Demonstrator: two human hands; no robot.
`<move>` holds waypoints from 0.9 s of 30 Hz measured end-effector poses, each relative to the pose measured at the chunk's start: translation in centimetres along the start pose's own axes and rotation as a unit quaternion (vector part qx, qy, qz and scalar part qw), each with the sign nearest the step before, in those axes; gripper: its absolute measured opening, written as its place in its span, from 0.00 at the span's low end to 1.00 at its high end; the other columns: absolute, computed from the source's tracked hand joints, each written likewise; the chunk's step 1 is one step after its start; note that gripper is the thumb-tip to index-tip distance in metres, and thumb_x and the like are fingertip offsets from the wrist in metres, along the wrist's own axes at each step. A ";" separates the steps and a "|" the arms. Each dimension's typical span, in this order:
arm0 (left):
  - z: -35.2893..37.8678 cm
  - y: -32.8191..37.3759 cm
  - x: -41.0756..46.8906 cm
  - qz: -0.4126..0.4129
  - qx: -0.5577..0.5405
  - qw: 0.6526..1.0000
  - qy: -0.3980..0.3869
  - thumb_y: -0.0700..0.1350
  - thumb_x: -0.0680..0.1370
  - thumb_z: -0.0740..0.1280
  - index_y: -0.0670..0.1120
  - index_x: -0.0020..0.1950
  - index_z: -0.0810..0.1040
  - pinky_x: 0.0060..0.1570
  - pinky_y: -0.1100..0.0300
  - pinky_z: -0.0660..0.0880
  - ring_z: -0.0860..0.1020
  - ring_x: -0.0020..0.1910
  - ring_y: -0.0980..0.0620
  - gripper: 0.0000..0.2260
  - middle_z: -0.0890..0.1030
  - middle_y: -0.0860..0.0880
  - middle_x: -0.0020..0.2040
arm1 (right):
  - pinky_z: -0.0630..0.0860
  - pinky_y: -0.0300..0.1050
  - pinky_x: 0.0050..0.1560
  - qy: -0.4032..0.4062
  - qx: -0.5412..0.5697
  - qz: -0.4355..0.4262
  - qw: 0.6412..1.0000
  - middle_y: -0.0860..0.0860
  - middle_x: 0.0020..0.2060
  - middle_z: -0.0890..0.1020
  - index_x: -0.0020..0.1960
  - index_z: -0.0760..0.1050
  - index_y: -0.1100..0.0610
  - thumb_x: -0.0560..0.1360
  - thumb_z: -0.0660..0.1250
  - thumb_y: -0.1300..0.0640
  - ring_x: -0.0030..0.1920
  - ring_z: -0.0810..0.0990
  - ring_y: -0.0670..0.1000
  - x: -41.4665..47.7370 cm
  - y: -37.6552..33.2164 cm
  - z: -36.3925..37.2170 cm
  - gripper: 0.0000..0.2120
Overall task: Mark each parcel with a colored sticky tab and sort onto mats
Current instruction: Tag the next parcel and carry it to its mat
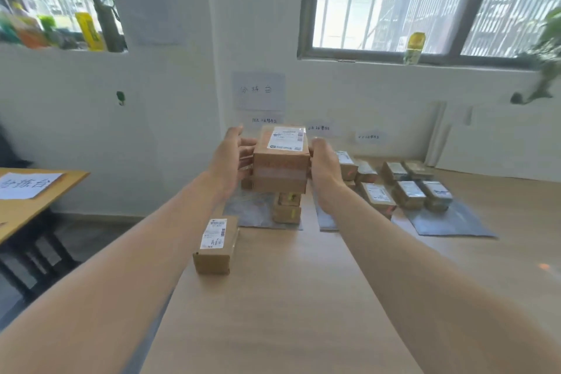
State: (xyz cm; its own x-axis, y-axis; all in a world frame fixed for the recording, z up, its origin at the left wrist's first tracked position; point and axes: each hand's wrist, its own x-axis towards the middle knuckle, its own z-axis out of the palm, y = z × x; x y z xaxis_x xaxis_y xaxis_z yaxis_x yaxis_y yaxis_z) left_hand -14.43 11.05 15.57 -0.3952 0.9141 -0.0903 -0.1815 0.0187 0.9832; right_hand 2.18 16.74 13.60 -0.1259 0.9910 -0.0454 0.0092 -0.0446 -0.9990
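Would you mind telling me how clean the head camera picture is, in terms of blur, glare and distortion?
Head view: the wide-angle lens bows the window frame and stretches both forearms; daylight through the window washes out the panes; the held parcel and both hands, left hand and right hand, are softly motion-blurred; the parcel's label text is unreadable.

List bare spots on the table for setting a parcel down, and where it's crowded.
Free: the near table between the forearms, and the right side in front of the right mat. The left mat has bare room left of its stack. Crowded: the right mat's far half, packed with parcels. A lone parcel sits at the left edge.
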 end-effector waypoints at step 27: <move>24.3 -18.9 -1.2 -0.163 0.074 0.984 -0.007 0.58 0.84 0.54 0.46 0.47 0.81 0.60 0.50 0.75 0.80 0.50 0.46 0.22 0.82 0.48 0.47 | 0.69 0.40 0.40 -0.010 -0.046 0.136 0.990 0.44 0.46 0.87 0.49 0.82 0.50 0.81 0.54 0.51 0.46 0.82 0.44 3.9 13.9 -26.3 0.18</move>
State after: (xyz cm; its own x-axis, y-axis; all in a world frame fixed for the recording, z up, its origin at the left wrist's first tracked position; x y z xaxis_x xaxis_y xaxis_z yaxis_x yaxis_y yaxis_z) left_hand 11.31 19.44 0.92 -0.3260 0.8549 -0.4036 -0.1625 0.3698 0.9148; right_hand 27.91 23.31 -0.33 -0.1268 0.9411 -0.3133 0.1349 -0.2966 -0.9454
